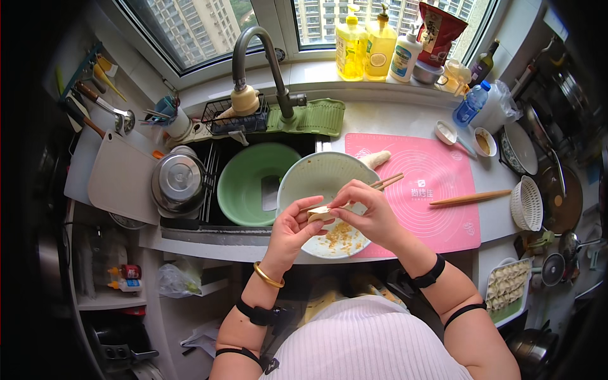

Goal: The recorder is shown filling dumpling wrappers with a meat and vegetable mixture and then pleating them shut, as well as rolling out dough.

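Note:
A pale, folded dumpling (319, 213) is held between both hands above a large white bowl (313, 166). My left hand (295, 228) cradles it from the left and below. From the other side, the right thumb and fingertips pinch its edge. My right hand (368, 206) also has a pair of wooden chopsticks (389, 181) tucked in it; their middle is hidden behind the fingers. Crumbly yellowish filling (343, 236) lies in the bottom of the bowl. A roll of dough (376, 159) rests on the pink silicone mat (451, 161) behind the bowl's right rim.
Left of the bowl, a green basin (256, 154) sits in the sink under a tap (259, 33). A wooden rolling pin (470, 197) lies across the mat's right edge, close to a white basket (526, 204). At lower right is a tray of dumplings (508, 285).

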{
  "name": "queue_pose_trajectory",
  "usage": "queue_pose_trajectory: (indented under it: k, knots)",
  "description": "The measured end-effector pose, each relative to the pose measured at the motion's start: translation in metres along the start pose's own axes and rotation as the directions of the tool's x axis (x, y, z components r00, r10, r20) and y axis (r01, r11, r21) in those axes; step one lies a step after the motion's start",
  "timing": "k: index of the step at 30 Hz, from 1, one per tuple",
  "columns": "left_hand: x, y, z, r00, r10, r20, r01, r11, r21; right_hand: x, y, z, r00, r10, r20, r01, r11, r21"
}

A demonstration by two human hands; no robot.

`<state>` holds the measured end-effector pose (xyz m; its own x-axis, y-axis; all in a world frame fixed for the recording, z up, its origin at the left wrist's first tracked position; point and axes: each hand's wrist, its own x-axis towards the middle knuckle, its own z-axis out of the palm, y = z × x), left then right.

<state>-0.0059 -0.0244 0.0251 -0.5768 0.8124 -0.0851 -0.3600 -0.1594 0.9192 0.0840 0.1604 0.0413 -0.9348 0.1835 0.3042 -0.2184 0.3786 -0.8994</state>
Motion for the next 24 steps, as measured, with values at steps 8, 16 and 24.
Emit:
queue_pose_trajectory:
  k: [8,16,24]
  knots:
    - [0.002,0.003,0.002,1.000,-0.005,-0.029,0.005,1.000,0.013,0.004,-0.009,0.011,0.990,0.091,-0.112,-0.068,0.978,0.195]
    - [0.003,0.007,0.003,0.999,0.001,-0.033,-0.001,1.000,0.011,0.006,-0.003,0.012,0.993,0.039,-0.115,-0.023,0.990,0.138]
    - [0.004,0.014,0.009,0.998,0.047,-0.049,-0.047,0.999,-0.004,0.004,0.014,0.011,0.996,0.082,-0.046,-0.069,0.970,0.233]
